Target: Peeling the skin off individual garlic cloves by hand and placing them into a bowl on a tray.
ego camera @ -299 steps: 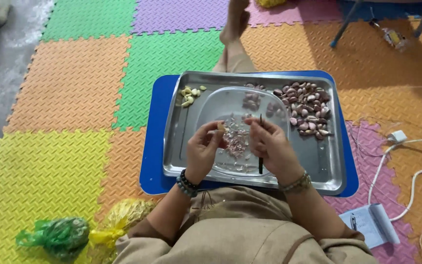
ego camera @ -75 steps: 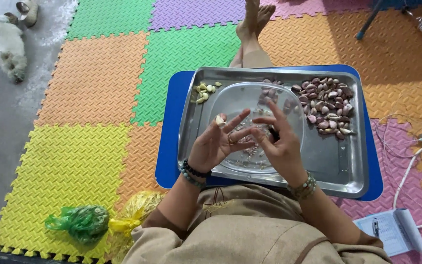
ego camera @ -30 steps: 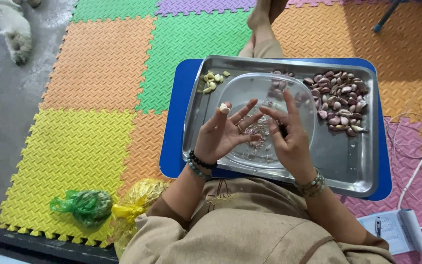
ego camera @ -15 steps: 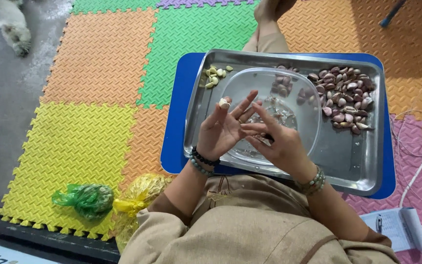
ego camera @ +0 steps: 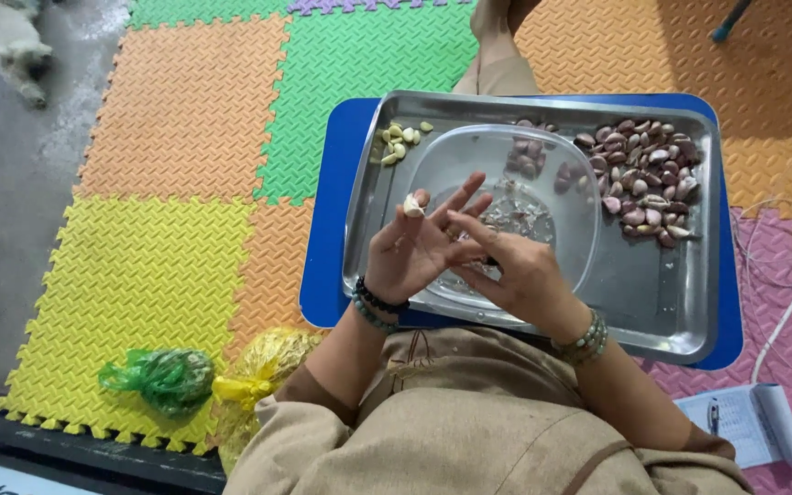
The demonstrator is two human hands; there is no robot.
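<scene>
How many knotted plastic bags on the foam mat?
2: a green knotted plastic bag on the yellow tile at lower left, and a yellow knotted plastic bag right beside it, partly hidden by the person's sleeve.

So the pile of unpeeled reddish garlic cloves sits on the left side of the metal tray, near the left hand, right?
Not quite. The head view shows the pile of unpeeled reddish garlic cloves on the right side of the metal tray; only a few peeled pale cloves lie at the left.

The left hand (ego camera: 412, 246) has lifted the garlic clove (ego camera: 412, 205) higher.
</scene>
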